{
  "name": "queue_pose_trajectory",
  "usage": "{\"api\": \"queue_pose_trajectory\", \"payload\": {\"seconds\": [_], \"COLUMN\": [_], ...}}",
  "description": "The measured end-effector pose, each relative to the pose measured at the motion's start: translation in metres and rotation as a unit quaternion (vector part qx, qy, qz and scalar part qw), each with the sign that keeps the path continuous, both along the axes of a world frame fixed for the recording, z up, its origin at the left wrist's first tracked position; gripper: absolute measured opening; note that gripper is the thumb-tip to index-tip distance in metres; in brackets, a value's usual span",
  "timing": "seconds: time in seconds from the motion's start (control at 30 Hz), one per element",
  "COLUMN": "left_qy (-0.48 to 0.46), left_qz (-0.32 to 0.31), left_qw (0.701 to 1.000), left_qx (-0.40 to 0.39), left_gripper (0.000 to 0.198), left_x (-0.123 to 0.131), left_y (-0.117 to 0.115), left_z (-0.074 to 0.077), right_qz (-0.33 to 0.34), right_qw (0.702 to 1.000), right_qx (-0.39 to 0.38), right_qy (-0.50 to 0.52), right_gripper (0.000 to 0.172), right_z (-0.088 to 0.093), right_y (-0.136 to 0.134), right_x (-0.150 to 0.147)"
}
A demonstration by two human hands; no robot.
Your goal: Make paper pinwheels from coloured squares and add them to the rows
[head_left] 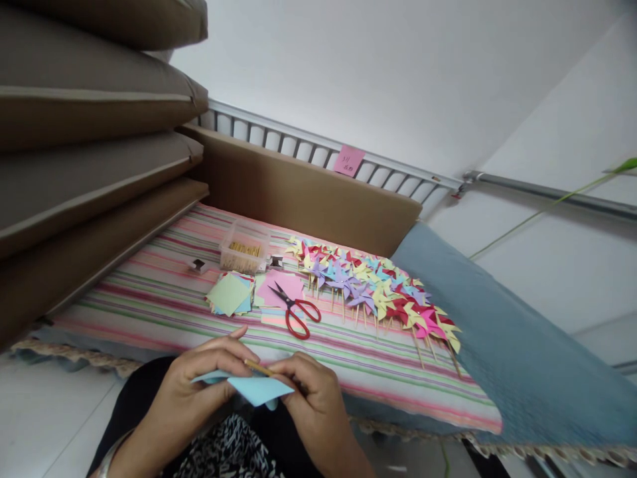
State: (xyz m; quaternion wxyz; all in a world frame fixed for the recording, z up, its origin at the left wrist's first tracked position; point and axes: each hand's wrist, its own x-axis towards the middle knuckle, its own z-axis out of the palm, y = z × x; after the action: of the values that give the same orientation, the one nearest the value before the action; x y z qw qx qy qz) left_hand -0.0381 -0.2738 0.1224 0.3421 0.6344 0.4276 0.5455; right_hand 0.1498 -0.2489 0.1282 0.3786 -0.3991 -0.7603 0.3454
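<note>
Over my lap, my left hand [204,372] pinches one side of a light blue paper pinwheel [257,390] whose corners are folded in. A short wooden stick [259,368] lies across its upper edge, its end near my left fingers. My right hand [314,395] is closed on the other side of the pinwheel, with the stick running into its fingertips. Red-handled scissors [298,315] rest half open on the striped cloth [209,242], just beyond my hands. Beside them are a stack of coloured paper squares [229,294] and some pink sheets [287,284].
A clear plastic box [243,252] of small sticks stands behind the paper. Many finished pinwheels [378,285] lie in rows to the right. Stacked brown cushions [99,119] rise at the left. A brown board [298,186] leans on the radiator [279,139], which bears a pink note [349,160].
</note>
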Motion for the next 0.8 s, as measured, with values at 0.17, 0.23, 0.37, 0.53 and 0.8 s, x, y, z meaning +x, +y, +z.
{"api": "queue_pose_trajectory", "payload": {"seconds": [0.17,0.23,0.37,0.53,0.8], "left_qy": [0.009,0.011,0.006,0.0,0.007], "left_qz": [0.001,-0.001,-0.002,-0.008,-0.006], "left_qw": [1.0,1.0,1.0,1.0,1.0], "left_qx": [-0.002,-0.004,0.001,0.005,0.002], "left_gripper": [0.013,0.012,0.011,0.013,0.012], "left_x": [0.0002,0.0001,-0.0002,-0.0002,0.0007], "left_y": [-0.001,-0.0011,-0.0009,-0.0002,0.0], "left_z": [-0.0009,-0.0015,-0.0026,-0.0036,-0.0039], "right_qz": [0.001,0.0,0.002,0.003,-0.004], "right_qw": [1.0,1.0,1.0,1.0,1.0], "right_qx": [-0.001,-0.004,-0.01,-0.016,-0.022], "right_qy": [-0.006,-0.008,-0.008,-0.006,-0.003], "right_gripper": [0.013,0.013,0.014,0.014,0.013], "right_z": [-0.0011,-0.0013,-0.0011,-0.0014,-0.0004], "right_y": [-0.0013,-0.0017,-0.0018,-0.0007,-0.0009], "right_x": [0.0008,0.0011,0.001,0.0002,0.0005]}}
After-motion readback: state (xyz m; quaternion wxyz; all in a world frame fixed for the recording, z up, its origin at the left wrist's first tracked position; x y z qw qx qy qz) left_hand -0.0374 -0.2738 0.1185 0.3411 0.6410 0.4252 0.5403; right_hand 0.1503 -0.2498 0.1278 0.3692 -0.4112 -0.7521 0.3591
